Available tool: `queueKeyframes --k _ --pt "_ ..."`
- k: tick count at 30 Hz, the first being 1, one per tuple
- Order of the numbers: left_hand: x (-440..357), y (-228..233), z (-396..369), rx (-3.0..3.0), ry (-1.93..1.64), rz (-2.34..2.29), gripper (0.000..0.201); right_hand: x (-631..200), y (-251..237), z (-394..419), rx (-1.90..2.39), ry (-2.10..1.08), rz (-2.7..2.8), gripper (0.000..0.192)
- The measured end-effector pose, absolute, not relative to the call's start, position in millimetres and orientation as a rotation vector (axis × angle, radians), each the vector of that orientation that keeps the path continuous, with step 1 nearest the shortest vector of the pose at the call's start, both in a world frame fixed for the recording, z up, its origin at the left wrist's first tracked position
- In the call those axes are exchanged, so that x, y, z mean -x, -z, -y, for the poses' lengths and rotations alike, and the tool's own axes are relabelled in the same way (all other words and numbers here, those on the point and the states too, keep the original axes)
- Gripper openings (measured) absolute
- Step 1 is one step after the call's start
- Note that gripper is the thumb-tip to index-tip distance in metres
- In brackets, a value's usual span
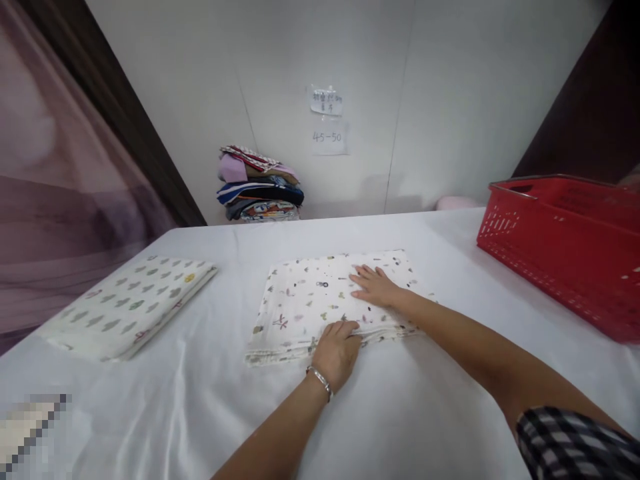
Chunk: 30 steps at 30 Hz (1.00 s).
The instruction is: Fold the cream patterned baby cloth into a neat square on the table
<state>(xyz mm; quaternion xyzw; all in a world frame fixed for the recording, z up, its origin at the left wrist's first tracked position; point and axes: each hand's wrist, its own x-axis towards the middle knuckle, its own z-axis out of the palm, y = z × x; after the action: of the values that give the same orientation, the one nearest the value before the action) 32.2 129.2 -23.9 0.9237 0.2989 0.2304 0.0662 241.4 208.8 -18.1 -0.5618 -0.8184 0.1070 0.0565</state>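
A white folded cloth [300, 293] with small printed plants and figures lies in the middle of the table, its layered near edge facing me. My right hand [375, 285] rests flat on its top, right of the middle, fingers spread. At the near edge, my left hand [337, 353], with a bracelet on the wrist, has its fingers curled closed over the cloth's layers; its thumb is partly hidden. Further left lies a second folded cloth [145, 293], white with grey-green clouds, touched by neither hand.
White sheeting covers the table [200, 400]. A red plastic basket [560, 247] stands at the right. Behind the far edge is a stack of folded fabrics [260, 187] against the wall, below paper signs [327, 137]. A sheer curtain [65, 147] hangs at the left.
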Motion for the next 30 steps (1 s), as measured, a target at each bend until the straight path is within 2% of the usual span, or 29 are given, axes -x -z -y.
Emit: queueKeyframes --k 4,9,13,17,23,26,30 --pt "-32.2 25.6 -129.7 -2.735 -0.702 -0.888 0.019 -229.7 18.6 -232.3 1.526 -0.348 2.599 0.069" --pt "-32.4 26.3 -128.9 -2.697 -0.714 -0.875 0.02 -207.5 15.8 -259.6 1.68 -0.361 2.544 0.071" --pt "-33.3 27.7 -127.6 -2.698 -0.698 -0.888 0.019 -179.7 18.3 -270.4 1.352 -0.387 2.679 0.068" --pt "-33.7 29.1 -126.6 -2.683 -0.695 -0.911 0.019 -152.9 18.5 -279.8 1.464 -0.363 2.629 0.067" --pt "-36.1 29.3 -122.0 -2.621 -0.68 -0.896 0.016 -95.3 19.5 -272.6 1.04 -0.47 2.82 0.075" --pt "-38.7 28.1 -117.8 -2.589 -0.665 -0.86 0.027 -73.8 19.8 -266.8 1.027 -0.509 2.818 0.082" --pt "-39.6 26.9 -114.6 -2.604 -0.645 -0.827 0.039 -59.8 21.0 -259.5 0.865 -0.532 2.805 0.08"
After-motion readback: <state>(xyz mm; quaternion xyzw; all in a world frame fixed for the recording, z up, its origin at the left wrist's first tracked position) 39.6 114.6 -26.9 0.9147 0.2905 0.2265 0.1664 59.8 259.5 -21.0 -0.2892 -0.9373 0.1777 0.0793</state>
